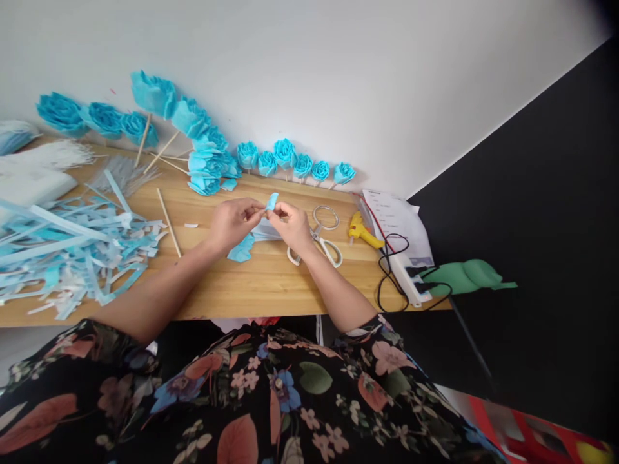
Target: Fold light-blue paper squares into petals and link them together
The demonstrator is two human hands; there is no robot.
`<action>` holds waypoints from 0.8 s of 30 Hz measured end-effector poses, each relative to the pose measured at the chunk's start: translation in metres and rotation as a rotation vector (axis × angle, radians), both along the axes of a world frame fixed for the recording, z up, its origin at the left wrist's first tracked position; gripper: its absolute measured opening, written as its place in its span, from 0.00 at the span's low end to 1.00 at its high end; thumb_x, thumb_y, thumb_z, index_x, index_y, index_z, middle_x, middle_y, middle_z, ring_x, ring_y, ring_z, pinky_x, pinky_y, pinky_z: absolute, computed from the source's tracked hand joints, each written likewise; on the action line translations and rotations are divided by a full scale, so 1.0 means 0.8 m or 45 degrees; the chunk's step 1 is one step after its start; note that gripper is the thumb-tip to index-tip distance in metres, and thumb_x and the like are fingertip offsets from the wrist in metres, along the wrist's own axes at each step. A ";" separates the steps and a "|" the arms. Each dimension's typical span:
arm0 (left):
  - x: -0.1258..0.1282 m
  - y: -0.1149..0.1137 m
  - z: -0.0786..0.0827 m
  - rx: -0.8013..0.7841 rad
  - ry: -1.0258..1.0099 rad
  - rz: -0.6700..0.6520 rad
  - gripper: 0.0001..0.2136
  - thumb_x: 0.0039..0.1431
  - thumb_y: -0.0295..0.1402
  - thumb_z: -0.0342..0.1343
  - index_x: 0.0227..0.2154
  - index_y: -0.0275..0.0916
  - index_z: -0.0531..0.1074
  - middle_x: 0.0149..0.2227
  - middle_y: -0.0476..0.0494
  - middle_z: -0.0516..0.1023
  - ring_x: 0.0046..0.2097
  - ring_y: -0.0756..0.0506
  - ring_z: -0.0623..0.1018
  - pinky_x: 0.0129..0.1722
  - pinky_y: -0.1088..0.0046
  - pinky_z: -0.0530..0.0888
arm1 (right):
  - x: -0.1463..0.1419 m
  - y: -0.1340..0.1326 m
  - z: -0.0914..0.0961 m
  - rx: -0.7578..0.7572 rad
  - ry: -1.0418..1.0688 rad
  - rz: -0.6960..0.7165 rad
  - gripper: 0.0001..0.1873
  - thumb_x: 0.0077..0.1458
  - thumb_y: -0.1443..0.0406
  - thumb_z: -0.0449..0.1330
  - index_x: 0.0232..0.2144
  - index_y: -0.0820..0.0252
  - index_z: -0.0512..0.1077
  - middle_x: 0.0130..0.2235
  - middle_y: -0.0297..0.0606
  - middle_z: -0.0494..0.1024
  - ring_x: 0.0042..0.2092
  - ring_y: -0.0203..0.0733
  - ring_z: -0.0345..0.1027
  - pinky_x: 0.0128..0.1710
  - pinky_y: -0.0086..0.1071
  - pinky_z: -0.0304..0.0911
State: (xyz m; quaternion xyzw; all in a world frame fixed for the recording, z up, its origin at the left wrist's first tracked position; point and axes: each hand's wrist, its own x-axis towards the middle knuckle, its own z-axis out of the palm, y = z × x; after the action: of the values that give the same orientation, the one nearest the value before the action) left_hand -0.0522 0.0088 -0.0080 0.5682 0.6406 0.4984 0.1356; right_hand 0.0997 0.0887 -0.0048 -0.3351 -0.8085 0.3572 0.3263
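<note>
Between my two hands, above the wooden table, is a small blue crepe paper petal [272,201]. My left hand [236,222] pinches its lower left edge with thumb and fingertips. Fingers of my right hand [292,224] are closed on its right side, close to the left fingertips. Under the hands lie more blue paper petals [242,249] and a pale blue strip of paper [267,230], partly covered by the hands. White-handled scissors [333,251] rest beside my right wrist, one part hidden beneath the forearm.
Blue paper roses [285,153] on sticks line the wall. Paper scraps [72,238] heap on the left, near a wooden stick [169,222]. To the right are a yellow glue gun [363,231], a power strip [405,278] with black cords, a printed sheet [397,219] and a green object [464,277].
</note>
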 end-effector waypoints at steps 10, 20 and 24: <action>0.000 0.004 0.000 -0.023 -0.178 -0.031 0.10 0.55 0.39 0.57 0.29 0.38 0.78 0.20 0.50 0.72 0.24 0.50 0.66 0.25 0.74 0.60 | 0.000 -0.002 0.002 0.031 0.015 0.005 0.11 0.55 0.59 0.59 0.24 0.56 0.68 0.26 0.30 0.71 0.31 0.36 0.65 0.37 0.30 0.57; -0.003 0.008 -0.003 -0.026 -0.446 -0.080 0.11 0.54 0.40 0.59 0.28 0.37 0.75 0.22 0.51 0.70 0.24 0.52 0.65 0.25 0.74 0.61 | 0.001 0.001 0.000 -0.006 0.032 0.009 0.10 0.55 0.58 0.59 0.26 0.57 0.70 0.26 0.30 0.72 0.31 0.35 0.65 0.37 0.29 0.58; -0.004 0.009 -0.001 -0.110 -0.607 -0.148 0.13 0.51 0.43 0.63 0.29 0.37 0.74 0.22 0.51 0.70 0.25 0.52 0.66 0.25 0.75 0.62 | 0.002 0.005 -0.002 -0.064 0.061 0.039 0.12 0.56 0.57 0.58 0.26 0.57 0.70 0.27 0.30 0.72 0.31 0.35 0.65 0.36 0.28 0.58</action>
State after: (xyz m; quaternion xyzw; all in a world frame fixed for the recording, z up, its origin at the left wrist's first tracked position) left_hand -0.0553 0.0160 -0.0090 0.4641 0.5773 0.5820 0.3356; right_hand 0.1010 0.0924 -0.0066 -0.3222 -0.7963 0.3901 0.3315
